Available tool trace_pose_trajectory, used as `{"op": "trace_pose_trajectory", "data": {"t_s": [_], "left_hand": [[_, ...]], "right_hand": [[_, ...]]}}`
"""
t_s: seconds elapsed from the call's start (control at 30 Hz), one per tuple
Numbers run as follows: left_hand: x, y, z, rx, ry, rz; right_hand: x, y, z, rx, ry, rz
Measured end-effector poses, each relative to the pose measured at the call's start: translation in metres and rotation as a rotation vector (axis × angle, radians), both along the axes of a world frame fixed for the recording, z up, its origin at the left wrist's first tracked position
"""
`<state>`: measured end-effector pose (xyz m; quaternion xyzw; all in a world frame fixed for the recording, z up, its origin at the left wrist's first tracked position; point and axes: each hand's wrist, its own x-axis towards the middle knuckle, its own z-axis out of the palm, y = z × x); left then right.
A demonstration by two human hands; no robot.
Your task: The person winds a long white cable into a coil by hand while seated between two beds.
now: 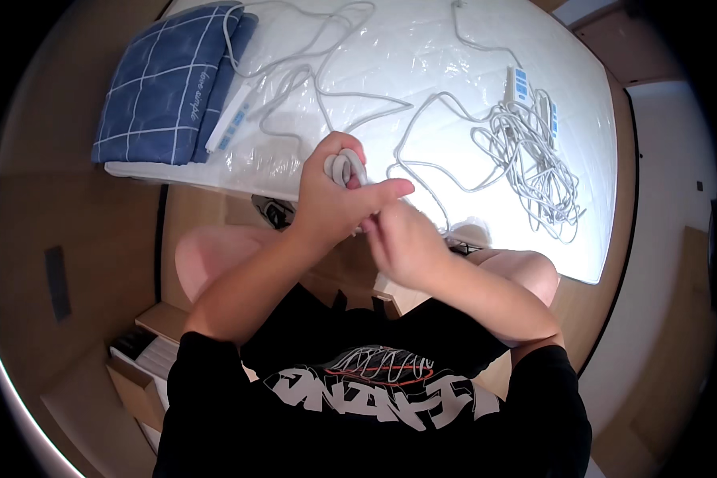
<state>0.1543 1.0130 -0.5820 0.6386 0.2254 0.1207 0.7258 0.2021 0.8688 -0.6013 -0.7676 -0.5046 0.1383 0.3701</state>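
A thick coil of white cable (347, 166) is bunched in my left hand (320, 201), whose fingers wrap round it with the thumb stretched to the right. My right hand (406, 245) is closed just below that thumb, against the lower end of the coil. A pale bit of cable shows beside its fingertips; most of what they grip is hidden. Both hands are held over my lap, at the near edge of a plastic-covered white mattress (358, 88). Loose grey-white cord (327, 95) runs in loops over the mattress beyond my hands.
At the right lies a tangled heap of cord (538, 163) beside a white-and-blue power strip (520, 86) and another strip (550, 115). Another power strip (229, 123) leans by a folded blue checked cloth (163, 88) at the far left. An open drawer-like box (143, 382) stands lower left.
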Motion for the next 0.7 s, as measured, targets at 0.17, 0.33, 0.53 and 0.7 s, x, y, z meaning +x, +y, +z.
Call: {"op": "trace_pose_trajectory", "data": {"t_s": [0.17, 0.33, 0.53, 0.7], "left_hand": [[0.008, 0.003, -0.008, -0.186, -0.093, 0.065], [0.020, 0.000, -0.012, -0.364, -0.252, 0.140], [0.023, 0.006, -0.014, -0.243, -0.273, 0.134], [0.018, -0.003, -0.017, -0.656, -0.384, 0.030]], "right_hand": [[-0.005, -0.005, 0.002, 0.047, -0.032, 0.068], [0.000, -0.019, -0.007, 0.065, 0.041, 0.049], [0.007, -0.025, -0.006, -0.087, -0.010, -0.097], [0.008, -0.017, -0.017, -0.103, -0.137, -0.112]]}}
